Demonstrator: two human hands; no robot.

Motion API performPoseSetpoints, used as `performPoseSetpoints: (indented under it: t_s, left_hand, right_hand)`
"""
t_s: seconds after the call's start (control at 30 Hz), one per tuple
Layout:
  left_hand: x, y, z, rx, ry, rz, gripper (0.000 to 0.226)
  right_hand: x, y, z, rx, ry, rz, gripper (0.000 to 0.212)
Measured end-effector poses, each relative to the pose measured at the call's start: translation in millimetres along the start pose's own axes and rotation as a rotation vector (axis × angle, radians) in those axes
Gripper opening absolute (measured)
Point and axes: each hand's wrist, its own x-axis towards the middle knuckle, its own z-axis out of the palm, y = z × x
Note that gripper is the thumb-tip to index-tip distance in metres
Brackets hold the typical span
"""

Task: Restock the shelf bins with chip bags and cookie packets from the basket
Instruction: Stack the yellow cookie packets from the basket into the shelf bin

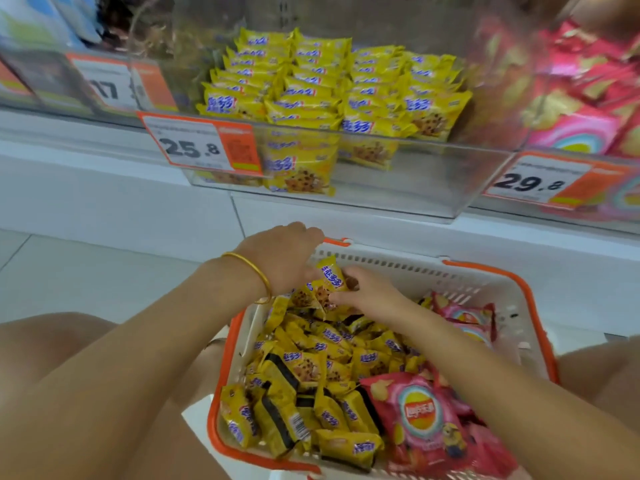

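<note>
A white basket with an orange rim [512, 282] sits low in front of me, full of yellow cookie packets [311, 375] and pink chip bags [422, 414]. My left hand [280, 258], with a gold bangle on the wrist, and my right hand [367, 292] meet at the basket's far left corner, both gripping a bunch of yellow cookie packets [329, 278]. Above, a clear shelf bin [398, 188] holds rows of the same yellow packets [332, 88].
A neighbouring bin at the right [581, 109] holds pink chip bags. Price tags reading 25.8 [194, 147] and 29.8 [533, 181] hang on the bin fronts. My bare knees flank the basket; pale floor tiles lie to the left.
</note>
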Motion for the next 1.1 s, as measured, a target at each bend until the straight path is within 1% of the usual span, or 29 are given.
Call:
performPoseSetpoints:
  t_s: [0.07, 0.13, 0.23, 0.3, 0.33, 0.37, 0.4, 0.43, 0.47, 0.5, 0.53, 0.57, 0.63, 0.7, 0.73, 0.8, 0.87, 0.93, 1.03, 1.1]
  left_hand:
    - [-1.0, 12.2, 2.7, -0.196, 0.032, 0.034, 0.057]
    - [-5.1, 24.6, 0.4, -0.352, 0.126, 0.091, 0.049]
    - [-22.7, 46.6, -24.8, -0.476, 0.316, 0.179, 0.033]
    - [-34.1, 56.1, -49.4, -0.538, 0.468, 0.220, 0.032]
    - [-38.3, 58.2, -61.4, -0.558, 0.573, 0.206, 0.036]
    - [-41.4, 58.0, -72.5, -0.563, 0.694, 0.178, 0.040]
    - [-42.9, 55.4, -82.0, -0.523, 0.815, 0.156, 0.042]
    - [-41.7, 50.4, -88.7, -0.430, 0.907, 0.133, 0.045]
    - [-39.3, 43.9, -92.2, -0.312, 0.943, 0.105, 0.049]
    - [-35.9, 36.9, -92.5, -0.200, 0.932, 0.075, 0.053]
    - [-31.9, 29.8, -89.6, -0.109, 0.891, 0.042, 0.056]
    - [-28.9, 24.2, -84.9, -0.051, 0.840, 0.012, 0.058]
    - [-26.2, 17.2, -72.1, 0.026, 0.749, -0.026, 0.057]
    - [-24.4, 11.1, -60.6, 0.123, 0.724, -0.020, 0.055]
    - [-23.9, 9.6, -58.7, 0.158, 0.723, -0.016, 0.055]
    - [-23.2, 9.2, -59.7, 0.173, 0.720, -0.016, 0.055]
    - [-22.3, 9.3, -61.5, 0.182, 0.707, -0.015, 0.057]
    - [-22.5, 7.9, -61.8, 0.211, 0.696, -0.009, 0.058]
    - [-23.3, 6.8, -62.0, 0.245, 0.694, -0.005, 0.058]
    - [-22.9, 8.9, -62.5, 0.247, 0.680, -0.022, 0.057]
  right_hand:
    - [-33.3, -11.3, -25.3, 0.190, -0.027, -0.037, 0.030]
    - [-60.9, -28.7, -46.1, 0.312, -0.047, -0.083, 0.025]
    - [-100.5, -63.2, -83.0, 0.232, 0.005, -0.177, 0.020]
    - [-121.9, -92.7, -107.3, 0.182, 0.043, -0.256, 0.018]
    - [-129.4, -107.9, -119.2, 0.160, 0.076, -0.299, 0.013]
    - [-133.9, -123.1, -130.0, 0.111, 0.142, -0.352, 0.008]
    - [-134.4, -137.3, -139.9, 0.021, 0.261, -0.406, 0.010]
    - [-130.8, -149.4, -150.0, -0.095, 0.409, -0.451, 0.014]
    - [-122.8, -159.7, -159.1, -0.217, 0.558, -0.472, 0.018]
    - [-113.4, -170.0, -166.3, -0.338, 0.672, -0.461, 0.026]
    - [-101.7, -177.7, -171.5, -0.447, 0.728, -0.439, 0.033]
    - [-88.4, -183.0, -175.0, -0.558, 0.734, -0.400, 0.038]
    - [-63.2, -188.6, -174.3, -0.790, 0.639, -0.278, 0.045]
    - [-40.8, -185.3, -167.3, -0.938, 0.520, -0.177, 0.048]
    - [-31.0, -182.2, -162.9, -0.982, 0.473, -0.155, 0.046]
    - [-15.2, -176.6, -155.5, -1.032, 0.408, -0.171, 0.034]
    - [-5.2, -174.7, -152.4, -1.033, 0.389, -0.204, 0.026]
    - [-0.9, -175.6, -152.3, -1.020, 0.380, -0.229, 0.025]
    - [4.2, -173.2, -151.8, -1.044, 0.311, -0.255, 0.021]
    - [7.5, -169.9, -152.1, -1.035, 0.270, -0.263, 0.022]
